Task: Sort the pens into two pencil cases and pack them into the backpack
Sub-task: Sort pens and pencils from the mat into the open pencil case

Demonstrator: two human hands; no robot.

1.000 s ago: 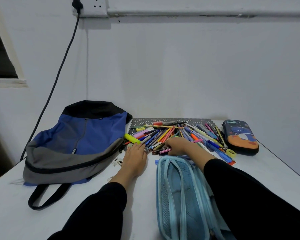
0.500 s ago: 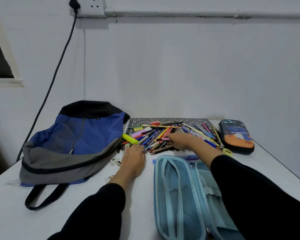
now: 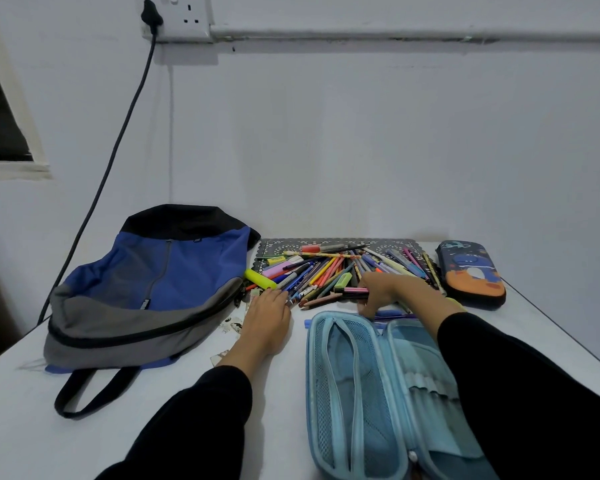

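Observation:
A heap of coloured pens and pencils lies on a dark patterned mat at the back of the table. My right hand is at the heap's near edge and pinches a pink striped pen, just beyond the open light blue pencil case. My left hand rests flat on the table, fingertips touching the heap's left edge. A dark pencil case with an orange and blue picture lies shut at the right. The blue and grey backpack lies at the left.
A blue pen lies on the white table between my right hand and the light blue case. Small paper scraps sit near the backpack's zip. A black cable hangs from the wall socket behind the backpack.
My right hand has pulled back from deeper in the heap to its near edge, now holding the pink striped pen. My left hand has stayed in place.

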